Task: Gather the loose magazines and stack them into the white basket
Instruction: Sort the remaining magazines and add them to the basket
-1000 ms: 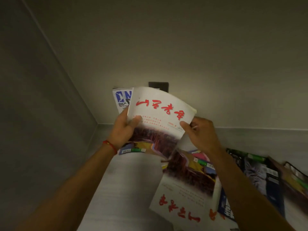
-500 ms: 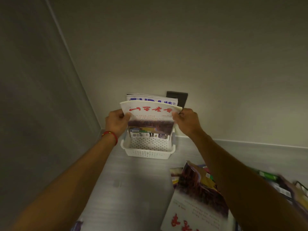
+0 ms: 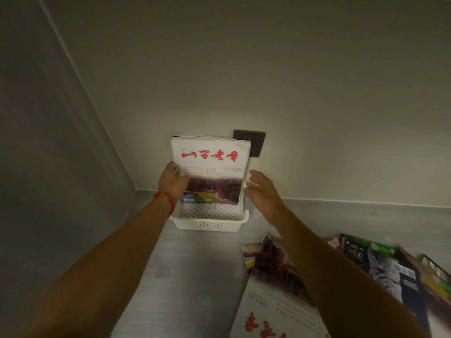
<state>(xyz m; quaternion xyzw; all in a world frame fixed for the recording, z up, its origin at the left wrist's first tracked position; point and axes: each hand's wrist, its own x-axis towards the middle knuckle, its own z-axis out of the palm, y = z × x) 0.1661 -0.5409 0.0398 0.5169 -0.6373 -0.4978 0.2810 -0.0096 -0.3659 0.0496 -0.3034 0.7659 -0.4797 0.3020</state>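
Standing upright in the white basket [image 3: 208, 224] against the wall, the red-titled magazine [image 3: 210, 170] is being steadied by the left hand [image 3: 173, 182] gripping its edge, the right hand [image 3: 262, 191] hovering spread alongside, loose magazines [image 3: 380, 267] waiting on the table [image 3: 195, 276].

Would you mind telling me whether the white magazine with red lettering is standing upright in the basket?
Upright: the magazine stands on end in the white basket, leaning towards the wall.

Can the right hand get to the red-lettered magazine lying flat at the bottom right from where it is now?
Probably yes. The right hand is open and holds nothing, beside the white basket. The flat magazine lies uncovered under that forearm, so drawing the hand back should reach it.
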